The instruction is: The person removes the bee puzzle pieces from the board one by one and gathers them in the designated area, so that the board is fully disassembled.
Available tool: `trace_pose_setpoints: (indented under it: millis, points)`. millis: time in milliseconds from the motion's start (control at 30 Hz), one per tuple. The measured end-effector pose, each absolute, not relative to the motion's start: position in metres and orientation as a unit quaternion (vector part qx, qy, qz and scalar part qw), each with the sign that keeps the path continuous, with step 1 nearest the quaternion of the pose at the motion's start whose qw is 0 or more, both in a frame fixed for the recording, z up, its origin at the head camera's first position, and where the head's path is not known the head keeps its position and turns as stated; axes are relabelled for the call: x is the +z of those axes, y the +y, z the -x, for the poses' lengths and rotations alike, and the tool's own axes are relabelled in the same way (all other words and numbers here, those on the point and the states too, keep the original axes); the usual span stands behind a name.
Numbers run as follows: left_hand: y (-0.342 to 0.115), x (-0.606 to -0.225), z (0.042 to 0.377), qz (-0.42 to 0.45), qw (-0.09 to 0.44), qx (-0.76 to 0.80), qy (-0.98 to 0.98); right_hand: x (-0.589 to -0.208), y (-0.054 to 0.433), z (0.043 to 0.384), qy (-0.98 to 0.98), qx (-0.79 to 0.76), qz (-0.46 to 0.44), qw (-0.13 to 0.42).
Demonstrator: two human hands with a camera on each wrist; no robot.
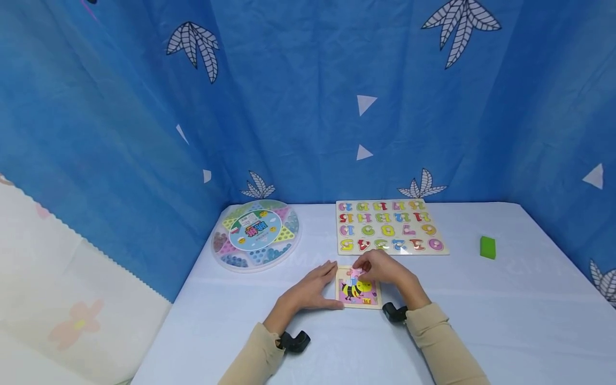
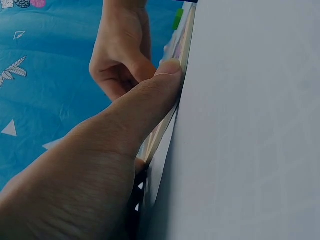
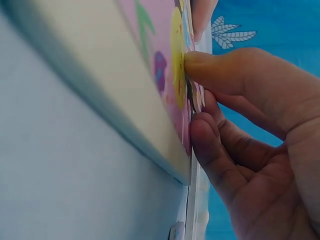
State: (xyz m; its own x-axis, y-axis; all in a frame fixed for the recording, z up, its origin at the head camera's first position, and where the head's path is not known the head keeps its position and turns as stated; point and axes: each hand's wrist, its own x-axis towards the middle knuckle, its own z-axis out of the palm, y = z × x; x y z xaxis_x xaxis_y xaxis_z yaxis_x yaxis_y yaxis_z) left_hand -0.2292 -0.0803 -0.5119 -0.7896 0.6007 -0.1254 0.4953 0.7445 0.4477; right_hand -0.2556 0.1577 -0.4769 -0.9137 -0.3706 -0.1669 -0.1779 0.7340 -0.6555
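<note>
A small square wooden jigsaw puzzle (image 1: 356,290) with a yellow-and-black bee on pink lies flat on the table, inside a pale wooden frame (image 1: 361,307). My left hand (image 1: 313,289) rests along its left side, fingers stretched toward the far corner and thumb (image 2: 167,75) on the near edge. Over the far right part of the picture, my right hand (image 1: 380,267) pinches a puzzle piece (image 3: 197,97) between thumb and fingers. In the right wrist view that piece tilts up from the puzzle's surface; the fingers partly hide it.
Behind the puzzle lies a number board (image 1: 392,227) with colourful digits. A round, star-patterned game board (image 1: 255,235) is at the back left. A green block (image 1: 487,247) sits to the right. Blue curtains (image 1: 308,107) stand behind the white table (image 1: 481,321).
</note>
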Motion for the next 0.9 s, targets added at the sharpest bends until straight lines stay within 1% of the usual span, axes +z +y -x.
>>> trace_pose_setpoints:
  millis: [467, 900]
  points:
    - [-0.08, -0.512, 0.227, -0.284, 0.144, 0.21, 0.924, -0.481, 0.165, 0.256, 0.908, -0.356, 0.178, 0.132]
    - [-0.08, -0.51, 0.227, -0.295, 0.139, 0.203, 0.923, -0.477, 0.169, 0.251, 0.916, -0.352, 0.157, 0.113]
